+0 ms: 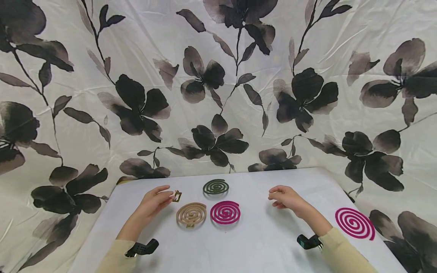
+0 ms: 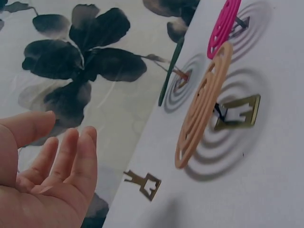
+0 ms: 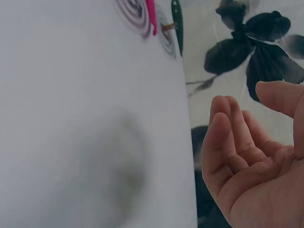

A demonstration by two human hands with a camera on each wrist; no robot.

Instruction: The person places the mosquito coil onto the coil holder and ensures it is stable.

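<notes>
My left hand (image 1: 155, 203) hovers over the left of the table, fingers loosely bent and holding nothing. Nearest to it lies a small brass-coloured metal coil stand (image 2: 144, 184). A tan mosquito coil (image 2: 204, 109) sits raised on a similar metal stand (image 2: 254, 110). Beside it is a pink coil (image 1: 225, 212), also raised on a stand. Behind these, a green coil (image 1: 216, 187) rests on a reddish-looking stand (image 2: 182, 78). Over the right half my right hand (image 1: 286, 199) hangs, relaxed and holding nothing. A second pink coil (image 1: 355, 223) lies right of that forearm.
The white table (image 1: 259, 242) ends at a back edge against a floral cloth (image 1: 205, 76). A yellow and dark object (image 1: 125, 179) shows at the far left corner. Each wrist wears a black band device (image 1: 141, 248).
</notes>
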